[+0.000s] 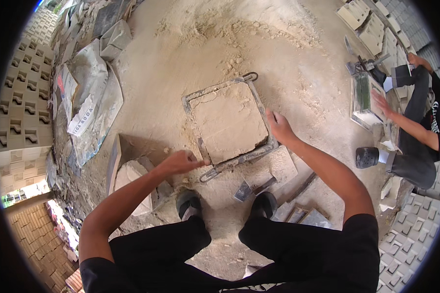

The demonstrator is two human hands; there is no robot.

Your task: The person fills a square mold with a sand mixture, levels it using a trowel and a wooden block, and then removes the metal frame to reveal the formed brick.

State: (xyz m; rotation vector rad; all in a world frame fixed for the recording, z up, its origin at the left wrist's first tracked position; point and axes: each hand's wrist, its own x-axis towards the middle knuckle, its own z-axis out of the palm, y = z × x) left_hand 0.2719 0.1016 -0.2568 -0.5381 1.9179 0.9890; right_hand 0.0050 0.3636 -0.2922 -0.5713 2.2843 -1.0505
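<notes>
Between my hands a square metal mould frame (213,89), with a looped handle at two corners, lies on the dusty ground. Packed pale sandy material (227,122) fills it, with a dark gap along its near edge. My right hand (280,128) is closed at the frame's right bar. Beside the near left corner is my left hand (178,163), slightly blurred. One of its fingers stretches to the frame's edge and the others are partly curled; it holds nothing that I can see. A flat plate (284,165) with a dark handle-like piece (265,185) lies just nearer than the frame.
Loose sandy material (244,29) is heaped beyond the frame. Crumpled sacks (90,93) lie at left, and a pale block (132,183) stands near my left forearm. At right a co-worker's hand (384,105) rests by a box-shaped mould (363,97). Stacked blocks (27,93) line the sides.
</notes>
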